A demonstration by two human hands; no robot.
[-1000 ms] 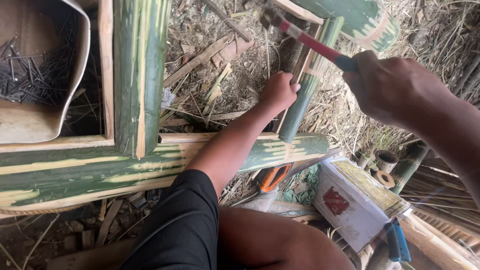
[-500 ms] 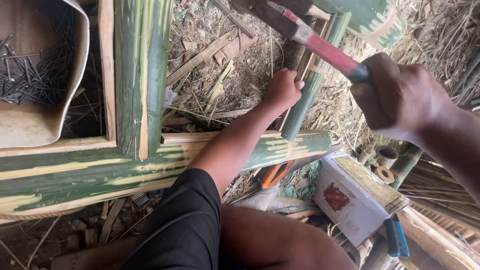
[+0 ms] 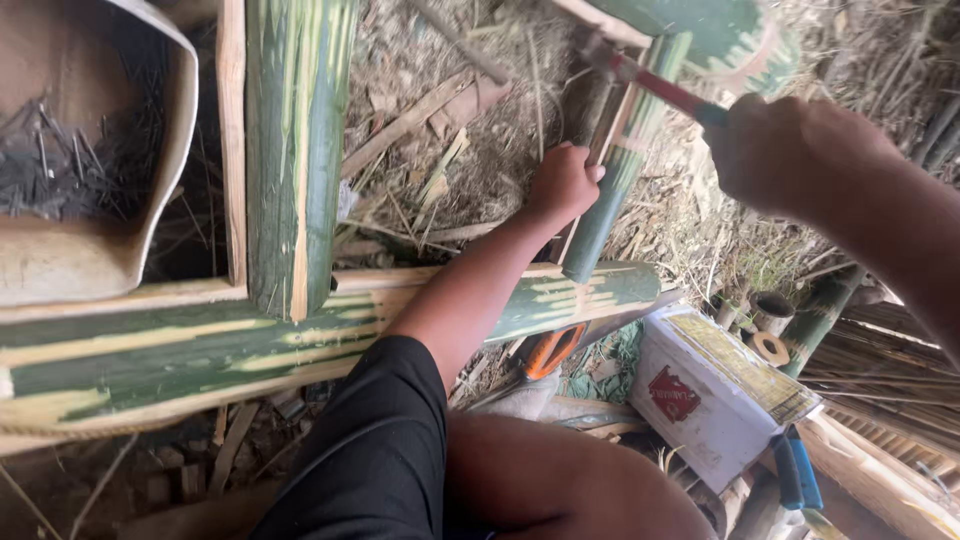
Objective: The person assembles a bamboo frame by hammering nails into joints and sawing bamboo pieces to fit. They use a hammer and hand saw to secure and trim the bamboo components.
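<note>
Now, left hand [image 3: 563,183]: fingers wrapped round the thin bamboo strip [image 3: 615,190], centre-far.
Right hand [image 3: 780,150]: fingers clenched on the red-handled hammer [image 3: 650,82], raised far right.
Tip: hold steady, strike squarely, thumb clear.

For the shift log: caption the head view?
Left hand steadies a bamboo strip while right hand holds a red-handled hammer.

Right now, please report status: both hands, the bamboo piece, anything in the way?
Left hand grips thin bamboo pole. Right hand holds red-handled hammer, head near pole's top. Straw litter beside the pole, nothing blocks it.
</note>
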